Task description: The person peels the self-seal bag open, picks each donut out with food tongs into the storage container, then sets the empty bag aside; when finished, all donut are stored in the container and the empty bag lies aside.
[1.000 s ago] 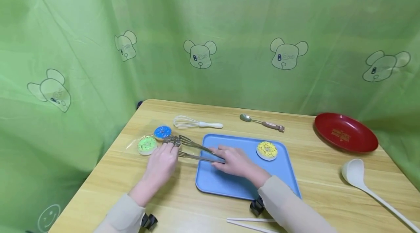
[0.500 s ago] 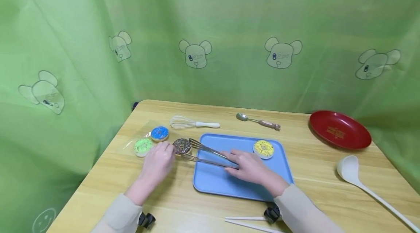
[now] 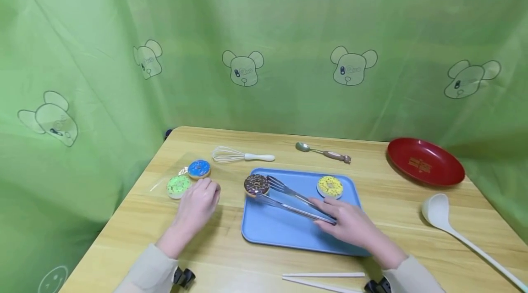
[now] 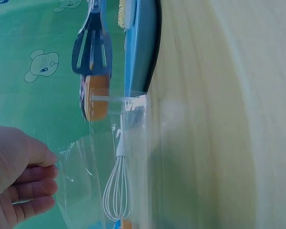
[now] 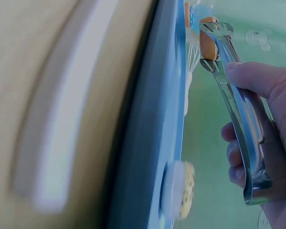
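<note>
My right hand (image 3: 350, 222) grips a pair of metal tongs (image 3: 305, 213). Between the tongs' slotted ends is a chocolate donut (image 3: 255, 184) with sprinkles, raised over the left edge of the blue tray (image 3: 284, 238). A yellow donut (image 3: 330, 180) lies on the tray's far right part. At the left, my left hand (image 3: 198, 203) pinches the edge of a clear plastic bag (image 4: 76, 176) between thumb and fingers. Beyond that hand lie a green donut (image 3: 178, 186) and a blue donut (image 3: 199, 167), on or in the bag; I cannot tell which.
A white whisk (image 3: 259, 157) and a spoon (image 3: 337, 156) lie behind the tray. To the right are a red oval plate (image 3: 441, 169) and a white ladle (image 3: 438, 212). White chopsticks (image 3: 321, 275) lie at the near edge. A green curtain (image 3: 288, 109) hangs behind the table.
The right hand has moved right with the tongs, carrying the chocolate donut from beside the left hand to over the tray's left edge. The left hand has stayed nearly still.
</note>
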`<state>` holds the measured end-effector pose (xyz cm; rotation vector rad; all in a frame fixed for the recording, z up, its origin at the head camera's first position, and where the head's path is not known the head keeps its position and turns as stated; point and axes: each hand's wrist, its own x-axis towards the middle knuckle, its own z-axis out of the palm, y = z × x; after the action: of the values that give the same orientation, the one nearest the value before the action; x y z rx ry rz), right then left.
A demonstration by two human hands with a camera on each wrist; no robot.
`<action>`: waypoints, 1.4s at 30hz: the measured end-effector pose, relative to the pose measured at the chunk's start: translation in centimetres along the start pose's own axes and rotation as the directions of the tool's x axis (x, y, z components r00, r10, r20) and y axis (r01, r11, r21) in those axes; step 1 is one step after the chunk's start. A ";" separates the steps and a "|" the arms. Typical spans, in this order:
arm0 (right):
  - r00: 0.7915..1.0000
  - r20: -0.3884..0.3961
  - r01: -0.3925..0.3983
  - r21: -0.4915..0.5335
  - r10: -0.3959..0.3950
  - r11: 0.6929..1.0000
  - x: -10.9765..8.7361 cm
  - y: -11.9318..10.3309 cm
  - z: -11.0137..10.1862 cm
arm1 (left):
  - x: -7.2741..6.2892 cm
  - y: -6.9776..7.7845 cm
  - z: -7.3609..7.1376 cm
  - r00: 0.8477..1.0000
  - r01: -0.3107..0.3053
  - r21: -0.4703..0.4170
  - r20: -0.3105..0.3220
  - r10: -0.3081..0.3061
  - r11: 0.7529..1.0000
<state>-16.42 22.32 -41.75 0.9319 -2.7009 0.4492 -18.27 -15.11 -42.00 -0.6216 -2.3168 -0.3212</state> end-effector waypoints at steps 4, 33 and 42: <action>0.999 -0.026 -0.036 0.000 0.036 0.999 -1.6 0.7 -0.8 | 0.2 -0.1 0.0 1.000 -0.018 -0.006 -0.021 0.018 1.000; 0.972 0.033 -0.231 -0.033 0.232 0.972 -13.9 4.6 -5.2 | 0.2 -0.1 0.0 0.999 -0.022 -0.040 -0.047 0.020 0.999; 0.943 0.153 -0.296 -0.030 0.297 0.955 -14.6 4.8 -5.2 | 0.3 0.0 -0.1 0.998 -0.027 -0.040 -0.059 0.025 0.999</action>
<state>-7.65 35.93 -42.71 0.5780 -2.9987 0.4399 -18.45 -15.01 -41.72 -0.6531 -2.2496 -0.3700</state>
